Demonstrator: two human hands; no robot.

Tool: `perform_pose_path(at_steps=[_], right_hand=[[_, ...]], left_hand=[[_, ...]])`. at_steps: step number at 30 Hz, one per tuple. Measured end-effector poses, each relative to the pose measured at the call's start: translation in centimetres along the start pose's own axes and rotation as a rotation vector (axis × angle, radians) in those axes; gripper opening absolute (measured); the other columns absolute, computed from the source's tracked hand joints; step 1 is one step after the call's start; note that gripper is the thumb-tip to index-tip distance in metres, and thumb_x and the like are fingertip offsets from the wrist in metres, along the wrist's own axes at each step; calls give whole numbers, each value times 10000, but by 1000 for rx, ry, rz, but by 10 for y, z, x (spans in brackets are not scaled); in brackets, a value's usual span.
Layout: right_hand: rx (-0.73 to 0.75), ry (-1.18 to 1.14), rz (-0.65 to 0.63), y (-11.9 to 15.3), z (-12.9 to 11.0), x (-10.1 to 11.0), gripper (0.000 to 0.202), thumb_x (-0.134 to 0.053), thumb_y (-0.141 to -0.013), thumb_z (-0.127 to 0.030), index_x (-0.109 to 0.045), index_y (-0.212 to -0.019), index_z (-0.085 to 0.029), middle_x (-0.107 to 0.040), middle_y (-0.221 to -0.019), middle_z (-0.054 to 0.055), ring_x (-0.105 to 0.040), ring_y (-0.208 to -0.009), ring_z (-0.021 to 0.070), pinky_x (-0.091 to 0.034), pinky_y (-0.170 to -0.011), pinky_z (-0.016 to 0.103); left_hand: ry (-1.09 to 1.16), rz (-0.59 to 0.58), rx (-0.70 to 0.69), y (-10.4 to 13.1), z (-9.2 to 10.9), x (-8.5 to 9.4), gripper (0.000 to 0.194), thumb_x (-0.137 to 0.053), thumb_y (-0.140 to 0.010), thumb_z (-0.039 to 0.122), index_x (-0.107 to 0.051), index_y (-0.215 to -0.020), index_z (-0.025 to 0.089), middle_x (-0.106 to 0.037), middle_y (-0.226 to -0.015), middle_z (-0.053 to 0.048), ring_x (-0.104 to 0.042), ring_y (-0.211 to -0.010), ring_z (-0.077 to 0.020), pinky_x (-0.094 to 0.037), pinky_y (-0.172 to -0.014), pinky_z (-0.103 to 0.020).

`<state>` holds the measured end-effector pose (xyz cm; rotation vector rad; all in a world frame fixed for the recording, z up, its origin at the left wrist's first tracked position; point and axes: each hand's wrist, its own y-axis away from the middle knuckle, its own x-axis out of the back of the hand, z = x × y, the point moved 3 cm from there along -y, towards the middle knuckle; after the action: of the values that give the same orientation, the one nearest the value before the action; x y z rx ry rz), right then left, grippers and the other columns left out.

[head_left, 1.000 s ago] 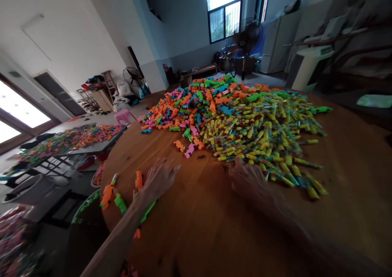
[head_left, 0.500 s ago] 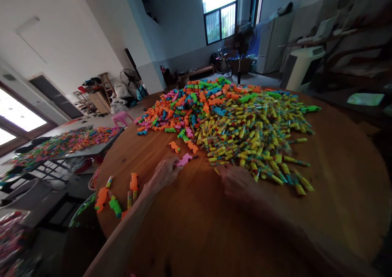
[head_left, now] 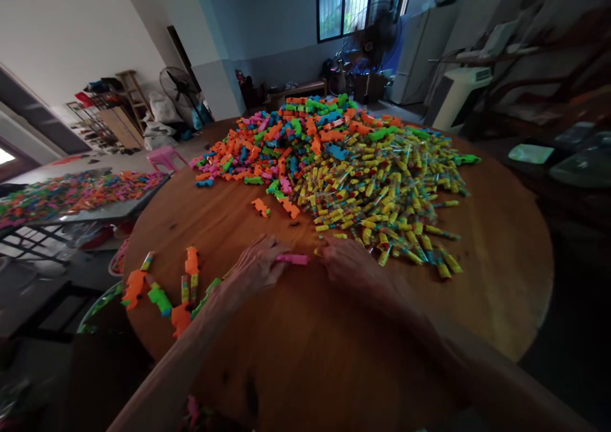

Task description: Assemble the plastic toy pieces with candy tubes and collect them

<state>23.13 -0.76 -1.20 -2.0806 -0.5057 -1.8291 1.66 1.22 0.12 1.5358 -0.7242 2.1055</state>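
The round bench spreads beneath our left hand and right hand. Beyond the left lie heaped coloured toy pieces, beyond the right yellow tubes, presumably so each of our hands reaches its own pile. Our left hand is closed around a pink piece, one end exposed toward the right; our right one is curled, any hold hidden from us.

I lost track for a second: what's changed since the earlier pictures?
The left hand took hold of the pink piece and drew it nearer the person. The right hand shifted left toward it; its grip is unclear. The pile of coloured pieces and the pile of yellow tubes stayed.
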Motion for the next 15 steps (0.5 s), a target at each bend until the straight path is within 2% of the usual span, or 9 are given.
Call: perform_pose_path(at_steps=[4,7,11,13,15], right_hand=[[33,-14,8,1,1,3,183,-508,-884,-95,-663,-954,-162,-652,-1002,87,-568,-786,178,-297,-623,315],[55,-39,54,2,3,1,169,-498,-939,-132,-660,-976,-164,-650,-1034,89,-561,-796,172,-296,-628,306],[78,-63,125,2,3,-1,179,-482,-962,-147,-651,-1017,-159,-643,-1033,92,-550,-796,170,-305,-646,300],[84,-63,133,2,3,-2,179,-479,-950,-127,-649,-1001,-148,-636,-1022,98,-544,-808,172,-319,-667,299],[95,-70,134,2,3,-3,193,-478,-938,-108,-655,-1008,-143,-628,-1013,101,-540,-816,173,-333,-688,299]], left_hand=[[113,-18,-23,-8,-2,-4,194,-515,-956,229,-699,-1016,218,-677,-920,-39,-629,-877,-194,-453,-787,-299],[129,-104,-13,-12,-7,-3,193,-528,-968,278,-712,-987,224,-686,-893,-25,-632,-851,-182,-438,-756,-279],[95,-185,20,-14,-6,-1,210,-545,-964,314,-707,-1078,244,-707,-993,-28,-638,-921,-193,-447,-818,-290],[95,-172,15,-16,-1,-1,239,-567,-949,311,-687,-1146,247,-705,-1071,-37,-637,-987,-206,-456,-851,-298],[86,-153,7,-17,5,-2,219,-555,-948,276,-694,-1113,236,-701,-1062,-46,-633,-996,-208,-462,-852,-300]])
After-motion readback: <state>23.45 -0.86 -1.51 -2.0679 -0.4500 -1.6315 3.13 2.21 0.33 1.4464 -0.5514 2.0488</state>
